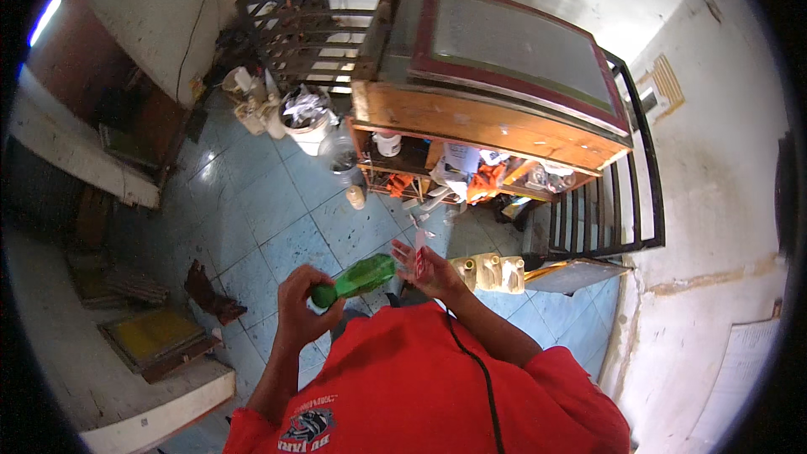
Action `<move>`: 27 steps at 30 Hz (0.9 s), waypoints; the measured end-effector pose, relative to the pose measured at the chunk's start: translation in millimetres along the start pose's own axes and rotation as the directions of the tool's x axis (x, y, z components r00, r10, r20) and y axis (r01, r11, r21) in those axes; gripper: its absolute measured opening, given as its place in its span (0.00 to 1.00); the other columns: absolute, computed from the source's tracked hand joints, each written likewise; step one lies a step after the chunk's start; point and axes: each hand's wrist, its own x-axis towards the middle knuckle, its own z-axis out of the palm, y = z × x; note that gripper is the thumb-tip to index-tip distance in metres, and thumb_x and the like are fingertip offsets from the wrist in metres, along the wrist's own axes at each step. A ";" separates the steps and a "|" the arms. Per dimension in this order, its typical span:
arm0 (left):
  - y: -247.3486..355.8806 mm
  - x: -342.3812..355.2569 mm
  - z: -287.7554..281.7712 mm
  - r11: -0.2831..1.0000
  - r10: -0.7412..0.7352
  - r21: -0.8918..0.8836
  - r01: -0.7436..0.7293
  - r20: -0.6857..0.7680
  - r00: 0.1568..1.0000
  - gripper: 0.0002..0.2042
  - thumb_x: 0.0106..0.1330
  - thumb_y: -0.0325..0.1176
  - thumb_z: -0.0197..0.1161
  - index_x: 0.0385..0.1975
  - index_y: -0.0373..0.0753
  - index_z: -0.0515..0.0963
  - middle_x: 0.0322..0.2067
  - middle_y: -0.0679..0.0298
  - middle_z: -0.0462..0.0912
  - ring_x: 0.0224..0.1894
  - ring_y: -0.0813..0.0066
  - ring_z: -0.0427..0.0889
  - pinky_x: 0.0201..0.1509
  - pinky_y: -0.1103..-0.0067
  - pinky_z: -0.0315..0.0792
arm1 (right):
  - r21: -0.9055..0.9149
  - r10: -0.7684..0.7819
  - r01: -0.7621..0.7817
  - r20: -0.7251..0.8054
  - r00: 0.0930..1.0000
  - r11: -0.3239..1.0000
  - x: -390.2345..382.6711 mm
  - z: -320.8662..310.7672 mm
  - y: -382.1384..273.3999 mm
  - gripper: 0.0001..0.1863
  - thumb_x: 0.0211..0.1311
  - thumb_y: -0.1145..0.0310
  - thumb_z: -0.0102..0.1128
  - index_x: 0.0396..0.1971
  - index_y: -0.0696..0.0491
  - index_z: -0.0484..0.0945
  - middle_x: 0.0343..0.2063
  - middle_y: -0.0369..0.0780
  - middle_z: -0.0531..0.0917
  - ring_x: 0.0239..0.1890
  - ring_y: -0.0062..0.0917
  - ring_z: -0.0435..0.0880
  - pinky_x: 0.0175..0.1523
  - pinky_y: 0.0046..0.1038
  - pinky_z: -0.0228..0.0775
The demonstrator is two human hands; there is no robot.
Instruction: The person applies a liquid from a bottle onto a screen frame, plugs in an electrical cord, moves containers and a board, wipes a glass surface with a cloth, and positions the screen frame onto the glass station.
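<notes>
My left hand (304,303) is wrapped around one end of a green see-through plastic bottle (367,276), held tilted in front of my red shirt. The bottle's other end points up and right, close to the fingers of my right hand (433,276). In that right hand is a slim tool with a red and pale handle (420,252). It points away from me, and its exact kind cannot be made out. Some right fingers stretch toward the bottle; whether they touch it is unclear.
Pale jerrycans (489,272) stand on the blue tiled floor (290,244) beyond my right forearm. A wooden cabinet (487,118) with a framed screen on top fills the far side. A full bucket (309,122) and a small bottle (355,197) stand left of it.
</notes>
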 end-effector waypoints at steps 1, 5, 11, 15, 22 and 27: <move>8.3 17.1 9.5 0.999 -0.008 -0.051 0.011 0.047 0.999 0.11 0.38 0.23 0.64 0.24 0.35 0.71 0.21 0.63 0.70 0.24 0.76 0.73 0.27 0.84 0.66 | 0.014 -0.045 0.045 0.038 0.998 0.999 -3.3 3.2 -9.4 0.16 0.60 0.56 0.50 0.45 0.47 0.70 0.60 0.39 0.60 0.62 0.29 0.56 0.62 0.39 0.50; 43.7 70.8 60.4 0.970 0.022 -0.242 0.016 0.150 0.988 0.11 0.41 0.23 0.63 0.27 0.35 0.72 0.24 0.64 0.69 0.26 0.78 0.72 0.28 0.86 0.66 | 0.101 -0.208 0.210 -0.028 0.978 0.973 -24.5 43.1 -48.9 0.10 0.56 0.55 0.54 0.26 0.43 0.81 0.59 0.38 0.60 0.62 0.32 0.55 0.64 0.41 0.47; 48.7 132.4 128.6 0.930 0.185 -0.347 -0.122 0.154 0.971 0.14 0.47 0.29 0.66 0.33 0.36 0.72 0.31 0.62 0.71 0.34 0.74 0.72 0.38 0.78 0.67 | 0.172 -0.396 0.405 -0.088 0.914 0.898 -34.4 42.1 -94.0 0.26 0.54 0.54 0.57 0.49 0.54 0.70 0.54 0.40 0.68 0.55 0.32 0.65 0.62 0.35 0.52; 27.7 168.4 174.0 0.929 0.201 -0.354 -0.105 0.246 0.948 0.22 0.48 0.32 0.68 0.43 0.37 0.68 0.41 0.59 0.72 0.45 0.70 0.72 0.49 0.74 0.66 | 0.124 -0.406 0.417 -0.110 0.907 0.900 -9.9 79.4 -134.2 0.32 0.55 0.52 0.55 0.55 0.56 0.63 0.53 0.43 0.69 0.56 0.33 0.66 0.61 0.34 0.54; 1.8 281.1 164.0 0.831 0.143 -0.552 0.066 0.326 0.935 0.27 0.50 0.31 0.66 0.50 0.37 0.62 0.42 0.59 0.73 0.46 0.71 0.72 0.49 0.74 0.67 | 0.050 -0.583 0.589 -0.102 0.806 0.806 45.7 94.5 -210.6 0.26 0.58 0.53 0.50 0.52 0.54 0.66 0.54 0.41 0.69 0.58 0.30 0.63 0.62 0.36 0.51; -15.3 386.3 118.3 0.964 0.226 -0.195 -0.181 0.248 0.942 0.21 0.50 0.29 0.63 0.44 0.35 0.65 0.36 0.55 0.75 0.39 0.65 0.76 0.42 0.72 0.70 | -0.018 -0.770 0.789 -0.234 0.593 0.614 20.4 86.7 -265.5 0.13 0.61 0.53 0.46 0.30 0.41 0.78 0.53 0.40 0.71 0.56 0.30 0.66 0.59 0.40 0.54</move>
